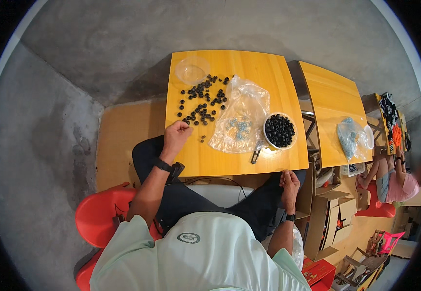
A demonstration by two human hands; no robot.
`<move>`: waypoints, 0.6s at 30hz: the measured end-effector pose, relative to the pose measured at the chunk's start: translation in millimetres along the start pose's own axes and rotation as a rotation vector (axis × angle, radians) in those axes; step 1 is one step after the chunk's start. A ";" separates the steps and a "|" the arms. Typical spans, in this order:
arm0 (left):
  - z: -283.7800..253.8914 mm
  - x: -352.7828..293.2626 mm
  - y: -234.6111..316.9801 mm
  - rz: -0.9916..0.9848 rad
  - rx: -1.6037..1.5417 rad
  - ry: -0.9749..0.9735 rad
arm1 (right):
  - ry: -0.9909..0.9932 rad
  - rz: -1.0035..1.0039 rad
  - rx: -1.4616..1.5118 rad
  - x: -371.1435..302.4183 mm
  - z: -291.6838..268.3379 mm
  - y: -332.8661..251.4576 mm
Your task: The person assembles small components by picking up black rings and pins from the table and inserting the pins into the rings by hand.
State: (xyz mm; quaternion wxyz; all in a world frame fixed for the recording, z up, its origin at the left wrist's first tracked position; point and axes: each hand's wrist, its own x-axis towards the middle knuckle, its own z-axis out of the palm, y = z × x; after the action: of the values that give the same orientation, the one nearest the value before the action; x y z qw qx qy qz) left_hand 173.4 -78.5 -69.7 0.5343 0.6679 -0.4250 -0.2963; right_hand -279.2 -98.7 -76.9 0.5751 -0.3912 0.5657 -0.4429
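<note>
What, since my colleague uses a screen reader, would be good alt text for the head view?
A person's left hand is beside loose black beads on a yellow table; the right hand is by the near edge. Right of these beads are a clear plastic bag and a bowl of similar ones.

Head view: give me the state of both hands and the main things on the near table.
Left hand: fingers bent beside the beads; grip contents unclear.
Right hand: fingers curled by the table's front edge; grip contents unclear.
Loose black beads: scattered.
White bowl: filled with black beads.
Plastic bag: crumpled, bluish pieces visible.
Clear bowl: no beads visible inside.
</note>
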 end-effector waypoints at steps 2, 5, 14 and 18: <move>-10.5 -1.0 3.2 -0.065 0.020 0.038 | -0.023 0.014 0.014 -4.2 9.2 -3.5; -14.2 -8.3 12.7 -0.170 0.043 -0.019 | -0.035 0.054 -0.033 -10.7 31.2 -11.7; 4.4 -11.7 12.5 -0.120 -0.003 -0.187 | -0.341 0.086 -0.123 -30.3 111.8 -38.4; -0.2 -10.0 6.3 -0.160 -0.256 -0.239 | -0.415 0.072 -0.047 -28.3 124.6 -26.5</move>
State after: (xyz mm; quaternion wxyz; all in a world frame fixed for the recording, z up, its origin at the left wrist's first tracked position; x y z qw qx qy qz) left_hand 167.4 -69.9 -64.2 0.5353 0.5862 -0.3896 -0.4669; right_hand -155.8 -86.1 -36.4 0.6854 -0.4668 0.4590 -0.3188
